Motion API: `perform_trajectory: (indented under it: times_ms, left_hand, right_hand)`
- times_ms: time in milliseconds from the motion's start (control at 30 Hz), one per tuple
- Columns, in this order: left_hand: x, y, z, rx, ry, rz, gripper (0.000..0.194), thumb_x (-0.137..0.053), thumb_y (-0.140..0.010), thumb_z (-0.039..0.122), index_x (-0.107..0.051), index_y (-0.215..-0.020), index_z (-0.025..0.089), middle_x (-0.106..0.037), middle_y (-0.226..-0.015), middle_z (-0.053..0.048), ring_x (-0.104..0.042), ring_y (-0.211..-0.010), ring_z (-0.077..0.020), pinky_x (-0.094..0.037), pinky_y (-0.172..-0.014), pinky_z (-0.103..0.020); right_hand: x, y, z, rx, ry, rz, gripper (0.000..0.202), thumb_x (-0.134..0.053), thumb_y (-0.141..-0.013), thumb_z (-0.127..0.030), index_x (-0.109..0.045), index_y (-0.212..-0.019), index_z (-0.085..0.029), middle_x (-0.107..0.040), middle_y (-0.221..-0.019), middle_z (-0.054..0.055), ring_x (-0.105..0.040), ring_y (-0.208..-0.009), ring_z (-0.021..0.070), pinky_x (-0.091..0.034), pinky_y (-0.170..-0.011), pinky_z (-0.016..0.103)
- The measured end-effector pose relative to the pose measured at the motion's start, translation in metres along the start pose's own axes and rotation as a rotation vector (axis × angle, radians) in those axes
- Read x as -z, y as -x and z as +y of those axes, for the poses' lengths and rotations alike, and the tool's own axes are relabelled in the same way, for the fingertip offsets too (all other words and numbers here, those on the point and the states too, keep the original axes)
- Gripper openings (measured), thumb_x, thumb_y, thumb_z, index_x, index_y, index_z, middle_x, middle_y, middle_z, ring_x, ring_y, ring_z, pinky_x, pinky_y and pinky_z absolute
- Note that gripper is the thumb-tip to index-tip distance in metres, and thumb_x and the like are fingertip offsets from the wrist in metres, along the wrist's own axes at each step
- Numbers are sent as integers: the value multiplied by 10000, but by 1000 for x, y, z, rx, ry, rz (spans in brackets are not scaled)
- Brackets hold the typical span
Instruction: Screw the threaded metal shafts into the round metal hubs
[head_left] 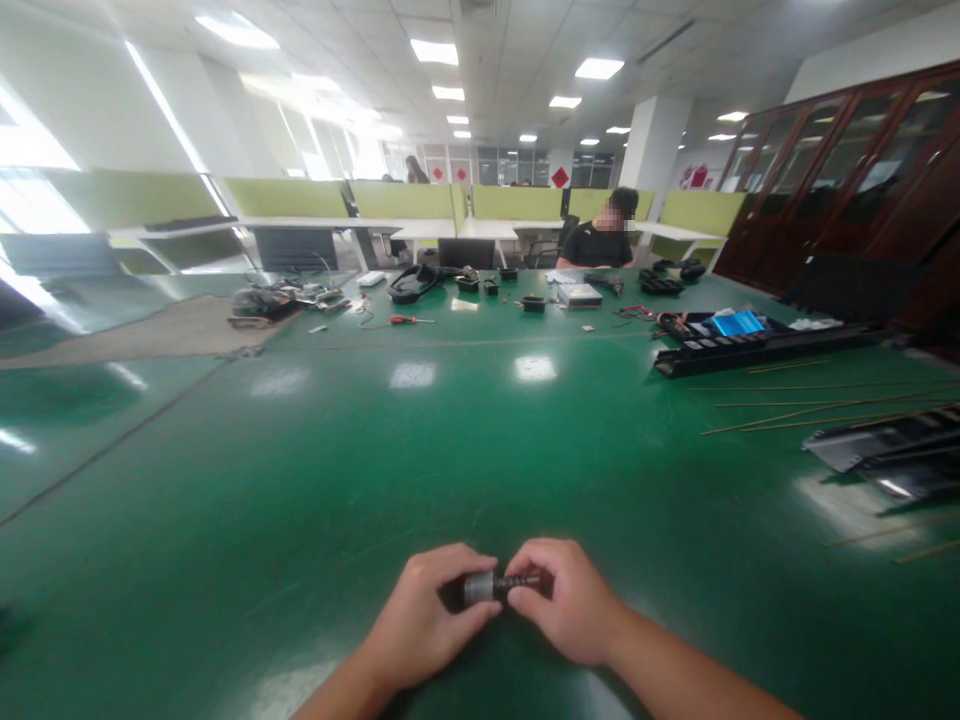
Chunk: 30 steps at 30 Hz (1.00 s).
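Observation:
Close to me, low in the middle of the view, a small grey metal cylinder point(478, 588) lies sideways between the thumb and fingers of my left hand point(420, 612). A thinner dark ridged shaft point(519, 582) points right from it, pinched by the thumb and fingertips of my right hand point(571, 600). Cylinder and shaft line up end to end; whether they are joined is not clear. My fingers cover parts of both pieces. Both hands are just over the green tabletop point(420, 470).
Across the table lie an orange-handled screwdriver point(405, 320), a white box point(579, 295), small black boxes point(532, 303) and a heap of parts point(277, 298). A long black channel point(720, 352) and thin rods point(795, 405) are at right. A person point(596, 245) sits beyond the far edge.

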<state>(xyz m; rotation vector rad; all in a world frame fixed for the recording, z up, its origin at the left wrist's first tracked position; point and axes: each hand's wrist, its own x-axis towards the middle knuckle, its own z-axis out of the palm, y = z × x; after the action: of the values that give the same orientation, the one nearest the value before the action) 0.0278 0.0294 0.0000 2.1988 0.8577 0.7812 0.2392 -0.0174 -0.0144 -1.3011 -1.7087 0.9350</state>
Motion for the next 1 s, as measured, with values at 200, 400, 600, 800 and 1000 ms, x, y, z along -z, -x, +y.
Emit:
perform_trajectory:
  times_ms: [200, 400, 600, 800, 1000]
  left_hand:
    - [1, 1, -2, -7, -11, 5, 198, -768, -820, 312, -743, -997, 225, -738, -851, -27, -683, -752, -165, -488, -695, -242]
    - [0, 1, -1, 6, -15, 0, 195, -773, -806, 294, -743, -987, 227, -740, -860, -20, -685, -764, -164, -488, -701, -240]
    - [1, 1, -2, -2, -15, -4, 199, -764, -816, 321, -745, -986, 218, -739, -858, -33, -686, -762, -171, -494, -705, -248]
    - [1, 1, -1, -10, -14, -7, 199, -765, -819, 316, -738, -994, 226, -739, -868, -21, -685, -770, -161, -493, -708, -240]
    - [1, 1, -1, -11, -10, -6, 194, -764, -820, 318, -737, -987, 223, -739, -858, -22, -684, -762, -161, -491, -702, -240]
  right_hand:
    - [0, 0, 1, -21, 3, -15, 81, -670, -771, -151, -729, -811, -189, -681, -733, 0, -598, -679, 160, -421, -631, 242]
    - [1, 0, -1, -26, 9, -9, 81, -672, -768, -144, -728, -809, -188, -673, -725, -4, -587, -666, 153, -412, -617, 236]
    - [-1, 1, 0, -39, -9, -2, 43, -700, -752, -164, -711, -787, -187, -658, -695, -15, -575, -637, 146, -410, -601, 231]
    - [-3, 1, 0, -47, -13, 15, 17, -711, -759, -178, -707, -774, -185, -658, -691, -17, -575, -622, 137, -399, -586, 225]
    - [-3, 1, -1, -46, -4, 27, 8, -715, -759, -181, -707, -758, -178, -653, -680, -17, -571, -616, 135, -386, -576, 224]
